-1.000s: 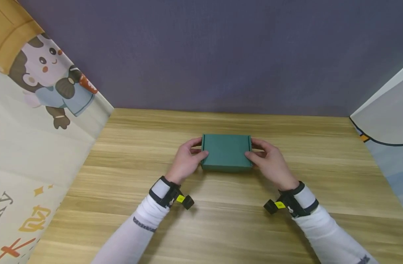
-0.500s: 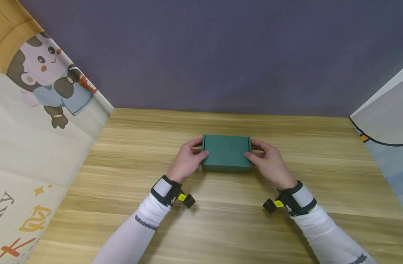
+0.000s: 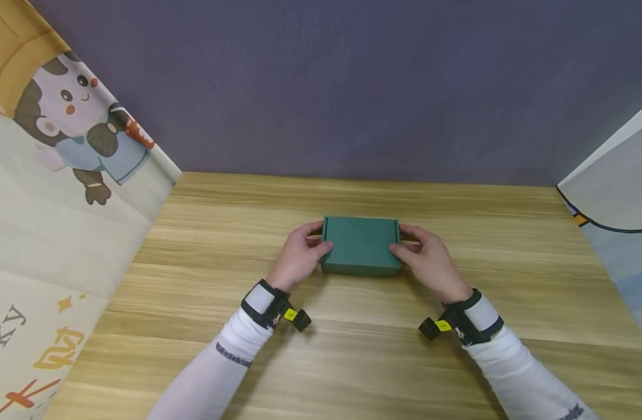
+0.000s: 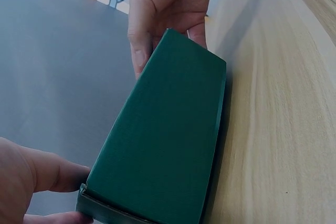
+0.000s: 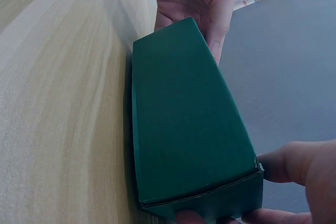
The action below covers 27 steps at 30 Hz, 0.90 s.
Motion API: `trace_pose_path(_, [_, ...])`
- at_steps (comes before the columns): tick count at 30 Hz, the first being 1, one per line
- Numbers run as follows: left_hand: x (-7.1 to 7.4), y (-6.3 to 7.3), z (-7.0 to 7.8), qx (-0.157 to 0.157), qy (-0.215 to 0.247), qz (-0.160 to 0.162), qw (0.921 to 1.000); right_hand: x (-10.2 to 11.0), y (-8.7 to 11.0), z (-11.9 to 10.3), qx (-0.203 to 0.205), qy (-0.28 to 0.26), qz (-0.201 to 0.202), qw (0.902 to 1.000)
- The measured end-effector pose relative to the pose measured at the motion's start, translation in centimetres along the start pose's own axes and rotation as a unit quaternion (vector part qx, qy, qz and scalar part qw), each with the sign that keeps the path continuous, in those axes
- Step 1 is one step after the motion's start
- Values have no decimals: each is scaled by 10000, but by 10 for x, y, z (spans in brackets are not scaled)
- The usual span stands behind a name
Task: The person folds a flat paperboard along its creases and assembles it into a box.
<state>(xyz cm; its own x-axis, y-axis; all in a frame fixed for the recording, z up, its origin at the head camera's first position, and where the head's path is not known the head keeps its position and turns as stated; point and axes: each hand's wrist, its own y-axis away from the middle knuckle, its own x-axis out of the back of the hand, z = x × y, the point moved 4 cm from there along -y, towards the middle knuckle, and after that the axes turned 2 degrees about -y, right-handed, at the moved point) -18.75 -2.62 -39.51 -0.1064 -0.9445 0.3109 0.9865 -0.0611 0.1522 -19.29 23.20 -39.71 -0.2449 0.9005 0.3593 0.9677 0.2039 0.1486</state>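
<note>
A small green cardboard box [image 3: 360, 242] with its lid closed is held level in the middle of the wooden table. My left hand [image 3: 296, 258] grips its left end, thumb on the top edge and fingers along the side. At the opposite end my right hand [image 3: 435, 263] holds it the same way. Both wrist views look along the front wall of the box, a plain green box face [image 4: 163, 124] whose lower edge is close over the table. In the right wrist view, right fingertips reach round the end of the green box [image 5: 184, 114].
The wooden tabletop [image 3: 237, 216] runs back to a dark blue-grey partition [image 3: 352, 87]. A cartoon-printed cloth [image 3: 32, 233] hangs on the left, and another printed panel [image 3: 615, 192] stands on the right. Each wrist wears a strap with a small black camera [image 3: 302, 320].
The box has shifted very slightly toward the person, and both hands keep their hold on its ends.
</note>
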Motion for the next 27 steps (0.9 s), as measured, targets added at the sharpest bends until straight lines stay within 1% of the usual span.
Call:
trace_pose_path(4, [-1, -1, -2, 3, -33, 10, 10000, -1, 1, 0, -21, -54, -45, 10000])
trace_pose_path(11, [-2, -1, -3, 52, -140, 19, 9999, -1, 0, 5, -20, 73, -29, 10000])
trace_pose_path(19, [-3, 0, -3, 59, -95, -9, 9999, -1, 0, 7, -66, 176, 7, 9998])
trace_pose_path(27, [-2, 1, -2, 37, -120, -16, 9999, -2, 0, 7, -159, 156, -31, 9997])
